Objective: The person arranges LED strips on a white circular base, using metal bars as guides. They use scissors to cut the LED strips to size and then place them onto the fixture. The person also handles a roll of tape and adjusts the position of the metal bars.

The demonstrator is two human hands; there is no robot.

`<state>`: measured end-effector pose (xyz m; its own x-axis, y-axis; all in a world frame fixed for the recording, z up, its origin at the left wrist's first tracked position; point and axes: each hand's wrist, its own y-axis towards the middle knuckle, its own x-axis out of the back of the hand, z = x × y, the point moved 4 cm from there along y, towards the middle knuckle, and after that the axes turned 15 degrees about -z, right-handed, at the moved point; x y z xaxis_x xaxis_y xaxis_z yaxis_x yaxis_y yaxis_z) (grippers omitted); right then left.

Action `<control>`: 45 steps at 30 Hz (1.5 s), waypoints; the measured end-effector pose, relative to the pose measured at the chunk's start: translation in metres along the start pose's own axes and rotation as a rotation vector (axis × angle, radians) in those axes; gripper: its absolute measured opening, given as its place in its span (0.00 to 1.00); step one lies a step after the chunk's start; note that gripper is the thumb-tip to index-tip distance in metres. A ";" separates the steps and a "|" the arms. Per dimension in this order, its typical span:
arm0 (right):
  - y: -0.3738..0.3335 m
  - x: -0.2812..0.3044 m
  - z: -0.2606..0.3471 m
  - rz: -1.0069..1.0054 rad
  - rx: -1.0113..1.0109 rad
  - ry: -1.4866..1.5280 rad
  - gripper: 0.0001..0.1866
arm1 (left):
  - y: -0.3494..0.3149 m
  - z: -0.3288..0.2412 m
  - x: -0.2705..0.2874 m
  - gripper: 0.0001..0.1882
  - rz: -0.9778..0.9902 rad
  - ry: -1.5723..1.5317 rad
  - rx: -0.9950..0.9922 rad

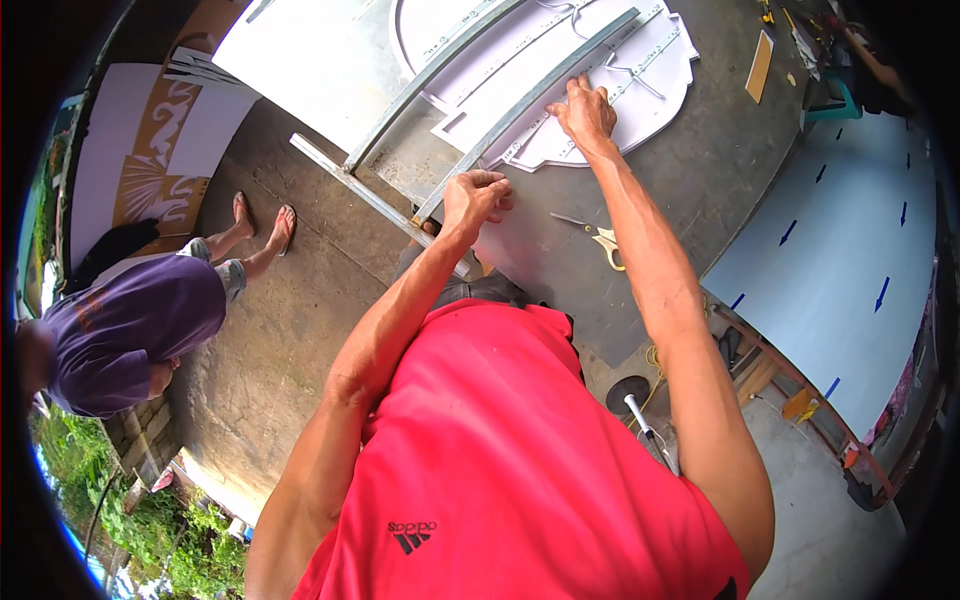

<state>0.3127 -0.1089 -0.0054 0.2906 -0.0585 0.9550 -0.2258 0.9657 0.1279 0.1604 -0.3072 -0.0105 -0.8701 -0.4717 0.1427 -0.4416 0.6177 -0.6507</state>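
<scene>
A white rounded panel with stepped edges lies on the grey work table, crossed by narrow white strips with small dark marks. Over it runs a grey metal bar, part of a metal frame. My right hand rests on the panel beside this bar, fingers spread, close to one strip. By the near end of the bar is my left hand, its fingers curled together in a pinch; whatever they hold is too small or hidden. Scissors with cream handles lie on the table below my right forearm.
A loose white wire sticks up from the panel. A crossbar of the frame juts past the table's left edge. To the left, another person is near patterned boards. A large light-blue sheet stretches along the right.
</scene>
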 end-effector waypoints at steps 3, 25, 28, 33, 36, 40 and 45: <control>0.000 0.001 -0.002 0.021 -0.027 0.010 0.29 | 0.005 0.003 -0.012 0.18 0.014 -0.101 0.074; -0.006 -0.009 -0.008 0.028 -0.012 0.051 0.36 | 0.013 0.021 -0.039 0.11 -0.195 -0.460 0.267; -0.005 -0.005 -0.005 0.057 -0.017 0.037 0.37 | 0.014 0.024 -0.040 0.10 -0.217 -0.531 0.349; -0.004 -0.006 -0.005 0.058 -0.007 0.008 0.37 | 0.017 0.025 -0.041 0.09 -0.213 -0.604 0.425; -0.005 -0.005 -0.005 0.037 0.003 0.016 0.36 | 0.015 0.024 -0.039 0.09 -0.213 -0.592 0.418; -0.007 -0.003 -0.006 0.005 0.034 0.034 0.36 | 0.017 0.026 -0.037 0.09 -0.206 -0.596 0.439; -0.015 -0.001 -0.006 0.009 0.057 0.049 0.36 | 0.014 0.030 -0.029 0.10 -0.198 -0.560 0.396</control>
<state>0.3217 -0.1222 -0.0100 0.3335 -0.0365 0.9420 -0.2808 0.9500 0.1362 0.1861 -0.3040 -0.0457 -0.4918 -0.8693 -0.0495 -0.3746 0.2626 -0.8892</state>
